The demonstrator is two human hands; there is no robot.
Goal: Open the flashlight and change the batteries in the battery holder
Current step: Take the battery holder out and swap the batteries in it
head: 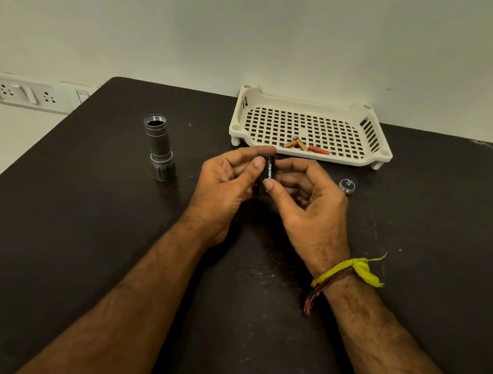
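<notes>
The grey flashlight body [160, 148] stands on its head at the left of the dark table, its threaded end open upward. Its round end cap [347, 184] lies to the right, by my right hand. Between my hands I hold a black battery holder with a black battery [267, 170] showing white lettering. My left hand [225, 186] grips it with thumb and fingers from the left. My right hand [304, 203] pinches it from the right, thumb on its lower part. The holder's lower half is hidden behind my fingers.
A cream perforated tray [311, 125] sits at the table's far edge with several copper and red batteries [307, 146] near its front rim. A wall socket plate [26, 92] is at the left beyond the table [67, 238].
</notes>
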